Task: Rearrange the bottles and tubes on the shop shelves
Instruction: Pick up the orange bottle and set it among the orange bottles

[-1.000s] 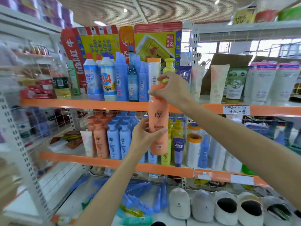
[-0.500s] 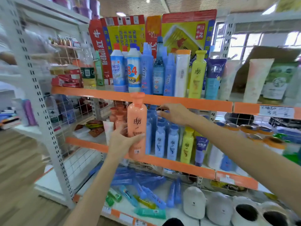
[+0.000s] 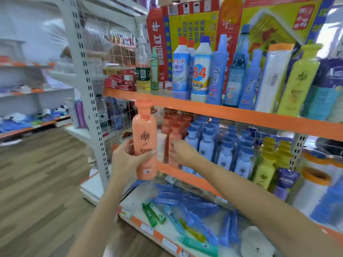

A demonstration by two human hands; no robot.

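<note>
Left hand (image 3: 128, 160): wrapped round the lower body of the orange bottle (image 3: 144, 140), thumb across the front label, fingers behind; bottle held upright, clear of the shelving, in front of the left end of the middle shelf (image 3: 185, 175).
Right hand (image 3: 182, 153): reached into the middle shelf, fingers curled at the shelved orange bottles (image 3: 174, 138); whether gripping one or only touching, cannot tell, as fingertips are hidden.
Orange bottle: smooth plastic, tall cylinder with rounded shoulders and a wide flat cap; dark printed characters on front, small barcode sticker near base.
Middle shelf: orange front lip, white wire grid divider; holds a cluster of orange bottles at left, then rows of pale blue bottles (image 3: 207, 145) with blue caps, then yellow-green bottles (image 3: 265, 167), and a purple tube (image 3: 286, 180) standing on its cap.
Upper shelf (image 3: 232, 112): orange lip; holds white-and-blue cleaner bottles (image 3: 201, 73), slim blue bottles (image 3: 217, 75), a white pack with orange top (image 3: 274, 78), a yellow-green bottle (image 3: 297, 80); printed cardboard boxes (image 3: 194, 25) behind.
Bottom shelf (image 3: 167, 236): white, flat; holds blue tubes (image 3: 187, 203) and green tubes (image 3: 154, 214) lying loose on their sides, a white slipper (image 3: 256, 242) at right.
Floor (image 3: 37, 182): wood-grain planks.
</note>
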